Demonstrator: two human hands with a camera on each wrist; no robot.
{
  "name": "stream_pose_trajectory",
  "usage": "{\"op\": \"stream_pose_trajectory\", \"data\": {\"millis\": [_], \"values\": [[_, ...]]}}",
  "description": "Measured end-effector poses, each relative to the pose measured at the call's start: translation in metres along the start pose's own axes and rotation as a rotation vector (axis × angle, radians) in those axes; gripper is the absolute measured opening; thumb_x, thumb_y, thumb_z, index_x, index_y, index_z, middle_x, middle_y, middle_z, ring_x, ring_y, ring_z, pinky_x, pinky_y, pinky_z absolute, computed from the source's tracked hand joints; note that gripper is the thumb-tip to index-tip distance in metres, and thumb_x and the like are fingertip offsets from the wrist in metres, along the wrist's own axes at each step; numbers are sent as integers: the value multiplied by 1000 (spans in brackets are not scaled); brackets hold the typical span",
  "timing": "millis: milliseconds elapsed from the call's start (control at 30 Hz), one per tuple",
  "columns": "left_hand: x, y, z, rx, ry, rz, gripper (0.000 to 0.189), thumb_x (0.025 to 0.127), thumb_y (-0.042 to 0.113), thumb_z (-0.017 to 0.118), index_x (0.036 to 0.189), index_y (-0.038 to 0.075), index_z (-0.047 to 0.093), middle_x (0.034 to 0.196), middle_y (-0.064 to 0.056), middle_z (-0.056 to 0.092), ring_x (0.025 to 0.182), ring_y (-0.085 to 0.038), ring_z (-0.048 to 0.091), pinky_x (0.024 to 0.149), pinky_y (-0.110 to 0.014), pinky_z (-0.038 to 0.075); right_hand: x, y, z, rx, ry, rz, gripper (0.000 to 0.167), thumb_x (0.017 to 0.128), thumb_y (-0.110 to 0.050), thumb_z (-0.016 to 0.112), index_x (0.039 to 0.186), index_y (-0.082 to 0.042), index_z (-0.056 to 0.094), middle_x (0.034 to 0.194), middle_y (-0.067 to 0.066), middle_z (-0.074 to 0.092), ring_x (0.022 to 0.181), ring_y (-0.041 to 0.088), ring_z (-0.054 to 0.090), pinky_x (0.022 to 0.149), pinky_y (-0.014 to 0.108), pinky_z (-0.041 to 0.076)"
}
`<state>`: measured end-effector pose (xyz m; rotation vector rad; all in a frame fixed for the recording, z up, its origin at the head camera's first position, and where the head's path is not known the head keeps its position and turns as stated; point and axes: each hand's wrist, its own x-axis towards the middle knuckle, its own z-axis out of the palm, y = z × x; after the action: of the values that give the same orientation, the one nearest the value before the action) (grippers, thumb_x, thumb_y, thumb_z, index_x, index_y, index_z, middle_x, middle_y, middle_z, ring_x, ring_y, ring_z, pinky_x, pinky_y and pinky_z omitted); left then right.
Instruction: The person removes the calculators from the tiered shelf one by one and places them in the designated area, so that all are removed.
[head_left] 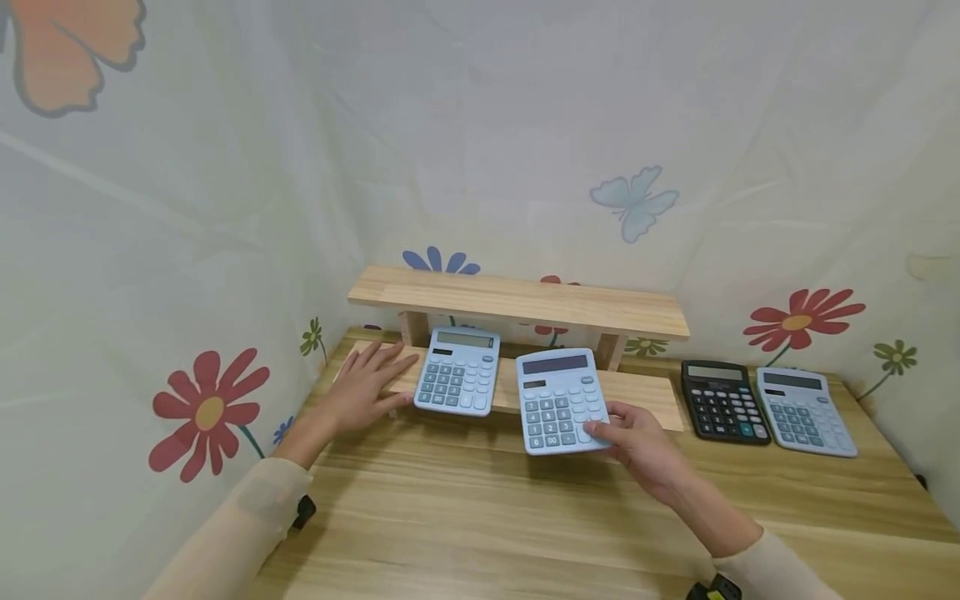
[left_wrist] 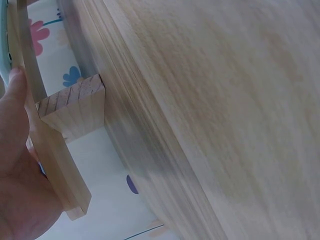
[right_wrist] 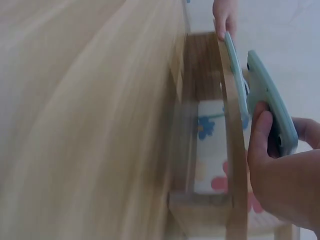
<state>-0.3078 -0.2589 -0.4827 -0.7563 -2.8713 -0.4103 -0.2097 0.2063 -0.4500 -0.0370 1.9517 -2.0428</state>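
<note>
If read from left to right: first the left hand (head_left: 365, 390), laid at the left end of the lower shelf (head_left: 652, 392), fingers straight and spread, grasping nothing; thumb out toward the first calculator (head_left: 457, 372), seemingly touching near its lower left corner. Next, that same calculator: pale blue, face up on the lower shelf, near edge at about the front lip, long axis running away from the body, far end leaning a little right. Nearer to the left hand than to the right. Then a narrow gap, and the held calculator (head_left: 562, 402): also pale blue, keys up, raised over the front of the lower shelf, tilted and apart from it in the right wrist view. Long axis likewise running away, but far end leaning a little left, hence converging with the first calculator at the display ends. Judged key: that gap and skew, plus clearance above the board. At its lower right corner, the right hand (head_left: 648, 446), grasping it, thumb on top, fingers behind; plainly the nearer hand, the left being across the first calculator. Past the shelf's right end, on the table (head_left: 450, 517), black calculator (head_left: 723, 400), then last pale blue calculator (head_left: 802, 411), side by side, untouched by either hand.
</note>
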Motion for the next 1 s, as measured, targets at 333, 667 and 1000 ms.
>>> {"op": "stream_pose_trajectory", "data": {"millis": [333,667,1000], "values": [[0,1,-2,0,5,1,74,102,61,61,165,27,41,172,-12,31,158,-49,17,123,-74,9,-24,-22,-47,-98,25,-22,60,105,-10,67,151,14,36,128,13,73,109,17,74,97,31,59],[0,4,-3,-9,13,13,74,102,59,62,165,26,42,171,-14,33,159,-48,15,122,-75,8,-52,-29,-101,-222,76,-46,72,106,-17,68,159,11,27,132,5,70,110,15,72,96,29,59],[-2,3,-4,-7,-6,-6,74,102,60,62,166,28,40,172,-12,31,160,-46,14,123,-73,7,-80,-26,-157,-174,90,-47,56,108,-9,63,152,8,33,118,-10,75,105,14,75,89,25,61]]}}
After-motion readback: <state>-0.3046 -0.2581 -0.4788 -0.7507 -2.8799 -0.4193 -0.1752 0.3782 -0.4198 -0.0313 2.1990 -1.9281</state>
